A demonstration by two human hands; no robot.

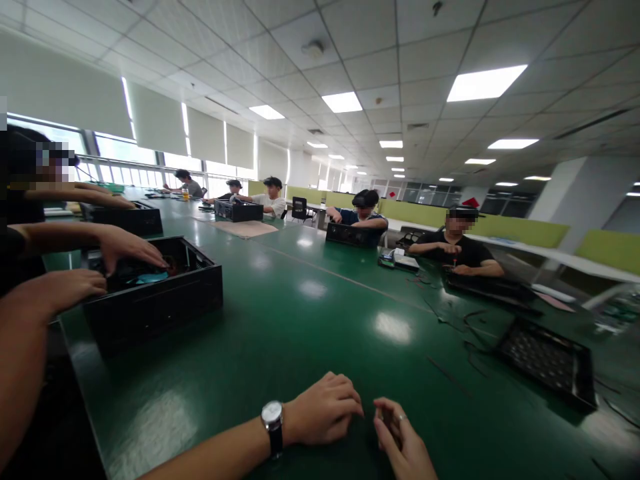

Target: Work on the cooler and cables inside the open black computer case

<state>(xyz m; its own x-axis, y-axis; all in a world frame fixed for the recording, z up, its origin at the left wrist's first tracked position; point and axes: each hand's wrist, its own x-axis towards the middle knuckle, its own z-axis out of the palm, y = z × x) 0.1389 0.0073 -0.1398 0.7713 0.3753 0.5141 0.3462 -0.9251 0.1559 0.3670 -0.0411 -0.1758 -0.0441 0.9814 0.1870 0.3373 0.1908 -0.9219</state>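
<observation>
My left hand (327,408) hovers over or rests on the green table (300,320) near its front edge, back upward and fingers loosely bent; nothing shows in it. A wristwatch (272,415) with a dark strap sits on that wrist. Just to the right, my right hand (404,437) is turned partly palm-inward. Its fingers are half curled, with a gap to the thumb, and a ring (402,417) is on one finger. I see no object in this hand. The two hands are close but apart.
At left, a person's hands (127,252) work in a black computer case (165,293). A black open tray-like panel (547,360) and loose cables (475,333) lie at right. Across the table, other people work at cases (353,235); one holds a screwdriver (455,261).
</observation>
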